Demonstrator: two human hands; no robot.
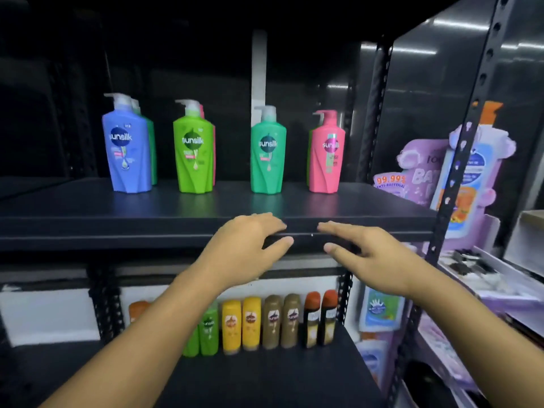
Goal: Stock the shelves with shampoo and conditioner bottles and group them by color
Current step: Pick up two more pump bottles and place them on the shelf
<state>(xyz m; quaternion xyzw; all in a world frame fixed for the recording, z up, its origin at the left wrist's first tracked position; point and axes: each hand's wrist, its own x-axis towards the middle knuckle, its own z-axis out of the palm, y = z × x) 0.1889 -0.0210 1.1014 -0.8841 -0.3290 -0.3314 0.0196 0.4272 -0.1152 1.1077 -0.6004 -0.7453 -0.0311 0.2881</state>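
Blue pump bottle (128, 151), lime bottle (192, 154), teal bottle (268, 154) and pink bottle (326, 154) stand spaced along the upper shelf (88, 228), odd colours tucked behind three, so grouping looks unfinished; left hand (247, 245) and right hand (368, 254), both empty, fingers loosely spread, hang at its front edge, probably ready to re-sort.

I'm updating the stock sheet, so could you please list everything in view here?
Blue pump bottle: one, blue, upper shelf, leftmost; green one behind.
Lime pump bottle: one, lime, upper shelf; pink one behind.
Teal pump bottle: one, teal, upper shelf.
Pink pump bottle: one, pink, upper shelf, rightmost; green one behind.
Small bottles: nine, lower shelf; one orange, two green, two yellow, two brown, two orange-capped.
Display card: one, purple, far right.
Left hand: one, open, at upper shelf's edge.
Right hand: one, open, beside it.
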